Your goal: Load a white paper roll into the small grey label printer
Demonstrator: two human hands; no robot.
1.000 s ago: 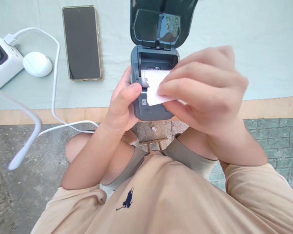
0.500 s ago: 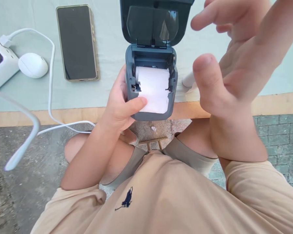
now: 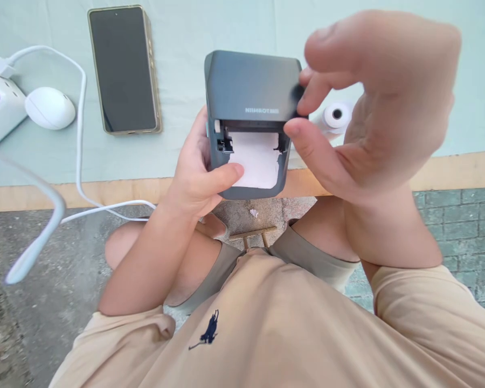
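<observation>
A dark grey label printer [image 3: 283, 171] is in my left hand [image 3: 198, 172], just over the table's front edge. My left fingers wrap its left side, and the thumb lies over a strip of white label paper [image 3: 256, 170] at its front. The printer's lid [image 3: 253, 86] is partly lowered, leaving a gap through which the paper shows. At the lid's right edge, my right hand [image 3: 372, 108] pinches the corner between thumb and fingers. A white paper roll [image 3: 337, 114] with a dark core lies on the table behind that hand, partly hidden.
On the left of the table [image 3: 186, 32] lie a phone [image 3: 123, 70], a white earbud case [image 3: 50, 108] and a white power strip [image 3: 8, 108]. A white cable [image 3: 81, 124] runs from the strip over the table edge. Another white cable end [image 3: 28, 264] hangs at far left.
The printer's lid has swung down from wide open over the paper compartment. My right hand has come left onto its edge, uncovering the paper roll. My left hand keeps its hold.
</observation>
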